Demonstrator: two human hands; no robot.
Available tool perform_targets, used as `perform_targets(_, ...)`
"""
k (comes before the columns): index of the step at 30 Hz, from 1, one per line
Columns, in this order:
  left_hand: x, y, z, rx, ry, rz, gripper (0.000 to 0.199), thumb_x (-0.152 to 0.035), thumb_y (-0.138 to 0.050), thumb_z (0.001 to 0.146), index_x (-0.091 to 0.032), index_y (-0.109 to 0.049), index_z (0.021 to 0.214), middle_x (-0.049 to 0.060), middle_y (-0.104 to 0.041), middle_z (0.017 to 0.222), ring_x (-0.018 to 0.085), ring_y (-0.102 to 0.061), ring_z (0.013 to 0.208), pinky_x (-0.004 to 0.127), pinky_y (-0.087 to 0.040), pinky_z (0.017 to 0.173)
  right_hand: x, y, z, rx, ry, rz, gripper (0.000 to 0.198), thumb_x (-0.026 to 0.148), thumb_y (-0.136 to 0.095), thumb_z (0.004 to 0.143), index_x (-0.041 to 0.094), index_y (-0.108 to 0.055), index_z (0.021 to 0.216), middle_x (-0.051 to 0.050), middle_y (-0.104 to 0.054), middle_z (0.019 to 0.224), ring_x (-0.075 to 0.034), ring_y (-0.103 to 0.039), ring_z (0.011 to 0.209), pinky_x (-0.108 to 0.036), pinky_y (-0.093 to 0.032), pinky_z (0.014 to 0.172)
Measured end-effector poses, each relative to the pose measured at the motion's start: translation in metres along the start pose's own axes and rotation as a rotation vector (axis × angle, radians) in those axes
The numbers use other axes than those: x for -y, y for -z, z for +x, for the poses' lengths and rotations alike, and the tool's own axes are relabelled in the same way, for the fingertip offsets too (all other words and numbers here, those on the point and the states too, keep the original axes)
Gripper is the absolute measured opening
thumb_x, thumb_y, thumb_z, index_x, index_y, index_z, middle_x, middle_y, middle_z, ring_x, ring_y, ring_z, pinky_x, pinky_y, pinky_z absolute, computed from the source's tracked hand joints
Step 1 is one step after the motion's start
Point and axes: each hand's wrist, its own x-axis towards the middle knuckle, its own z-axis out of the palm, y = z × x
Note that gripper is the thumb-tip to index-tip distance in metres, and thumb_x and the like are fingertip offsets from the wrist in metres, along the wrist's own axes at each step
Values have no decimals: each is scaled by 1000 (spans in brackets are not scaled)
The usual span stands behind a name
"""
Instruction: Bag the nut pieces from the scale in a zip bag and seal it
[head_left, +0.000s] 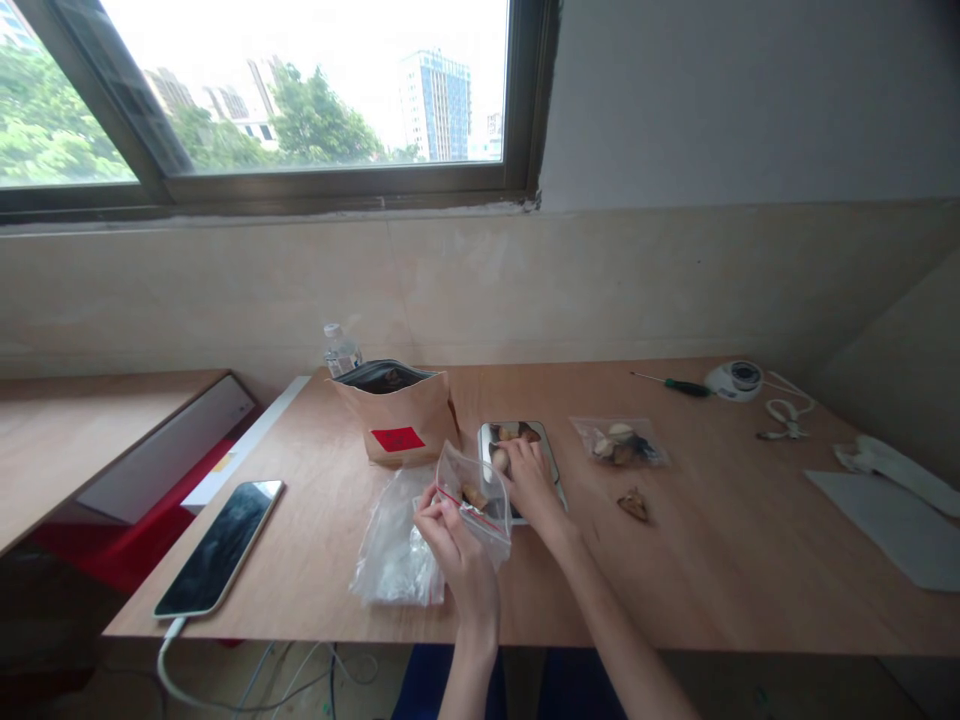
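Risk, as judged: the small zip bag [474, 497] is pinched only at its near rim by the left hand [456, 545]; if the mouth sags or tips, the brownish piece inside could slide out onto the worktop [720, 560]. The right hand [529, 478] lies over the metal tray [556, 462], fingers curled on a pale piece; a loose grip could drop it short of the bag. The heap of spare clear bags [394, 555] sits near the worktop edge and could be swept off by a forearm.

Zip bag: clear, thin, red seal line, held tilted just above the worktop, between the brown paper pouch [401, 420] and the tray. One filled bag [621, 443] lies well to the right, a loose scrap [634, 504] near it.
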Motion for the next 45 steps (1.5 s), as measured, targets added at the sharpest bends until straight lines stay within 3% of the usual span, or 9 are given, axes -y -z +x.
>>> perform_targets(8,-3,0,-2,9,-28,-24,21,-36,-34,94,-20,-40,84,8,-44,122,19,-44,111,37,-34,94,-9,0,-3,-59,-23,206,21,18,-56,76,18,-54,96,-9,-61,98,-24,-56,93,-40,-44,84)
perform_targets(13,-3,0,-4,44,-58,-5,20,-36,-35,94,-20,-41,83,9,-44,122,21,-43,115,39,-32,96,10,29,-3,-164,-240,633,35,28,-61,73,19,-47,104,-7,-58,99,-16,-60,73,-30,-52,65)
perform_targets(17,-3,-1,-5,78,-68,-2,20,-37,-35,93,-20,-41,84,9,-44,121,21,-43,115,41,-33,96,38,57,1,-187,-212,815,43,33,-63,74,21,-45,111,-5,-54,100,-13,-60,75,-26,-53,67)
perform_targets(23,-3,-2,-8,68,-72,-5,21,-40,-33,93,-20,-39,89,12,-43,123,22,-44,115,42,-35,95,62,88,-4,108,44,645,23,25,-61,76,22,-59,100,-3,-60,100,-15,-59,85,-26,-49,72)
perform_targets(29,-5,-1,-10,23,-51,-11,23,-43,-32,93,-21,-36,90,13,-43,124,23,-44,117,42,-35,97,60,109,-12,492,155,476,15,30,-55,83,20,-66,79,0,-66,75,-14,-58,66,-22,-42,60)
perform_targets(32,-9,-1,-10,31,-26,-26,25,-45,-33,92,-21,-36,88,13,-43,124,23,-45,116,42,-36,96,58,111,-10,484,145,438,27,29,-46,88,19,-66,73,0,-65,68,-13,-57,62,-22,-39,58)
perform_targets(36,-13,2,-8,76,61,-61,28,-49,-34,91,-21,-38,89,11,-46,122,24,-46,116,40,-37,96,60,112,-10,477,119,453,16,19,-53,81,21,-69,84,0,-69,78,-15,-61,70,-22,-42,62)
perform_targets(41,-13,6,-6,69,121,-37,31,-53,-32,90,-22,-36,89,10,-44,123,24,-44,117,40,-36,98,57,116,-8,559,119,522,18,23,-53,81,19,-69,73,0,-67,67,-13,-60,62,-21,-41,54)
perform_targets(45,-12,5,-7,58,36,-65,28,-50,-31,91,-22,-36,90,11,-41,125,24,-42,119,42,-34,99,28,87,11,304,45,626,30,37,-42,89,19,-67,87,-2,-66,76,-14,-59,70,-23,-45,63)
